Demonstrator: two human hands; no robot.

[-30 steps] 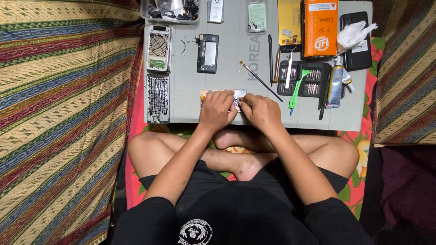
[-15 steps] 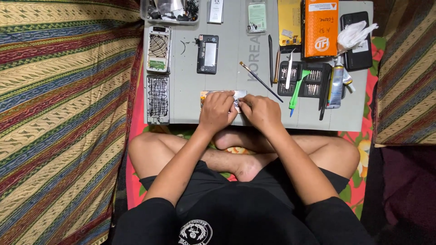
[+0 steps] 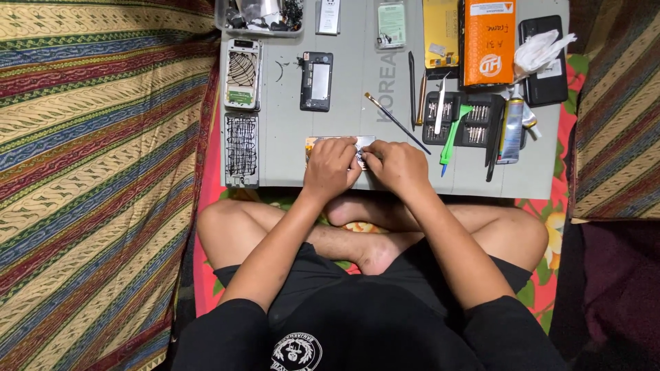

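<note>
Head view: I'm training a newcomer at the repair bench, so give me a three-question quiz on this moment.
1. True or false: both the left hand and the right hand rest on the small flat part at the near edge of the grey mat.
2. What lies just beyond the right hand? A) thin brush B) hammer C) mug
3. What colour is the box at the far right of the mat?

Key: 1 true; 2 A; 3 orange.
</note>
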